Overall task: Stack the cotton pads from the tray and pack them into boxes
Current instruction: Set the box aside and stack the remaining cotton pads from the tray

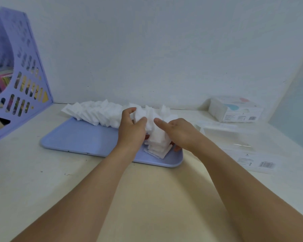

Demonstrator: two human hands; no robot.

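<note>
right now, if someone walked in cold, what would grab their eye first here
First, the two hands at the centre: the left hand and the right hand gather a bunch of white cotton pads between them over the blue tray. Next, the long row of pads slumped along the tray's far edge by the wall. Then the purple file rack at far left and the boxes at right.

A pale cream worktop (pixel 42 180) runs up to a white wall. On it lies a flat lilac tray (pixel 80 137), near the middle. At the far left stands a lilac file rack (pixel 16 84), upright against the wall. To the right, a white printed box (pixel 234 110) sits by the wall. Nearer, just right of the tray, lies a clear box (pixel 222 131), and beside it a flat clear lid (pixel 257 163) with a barcode label.
</note>
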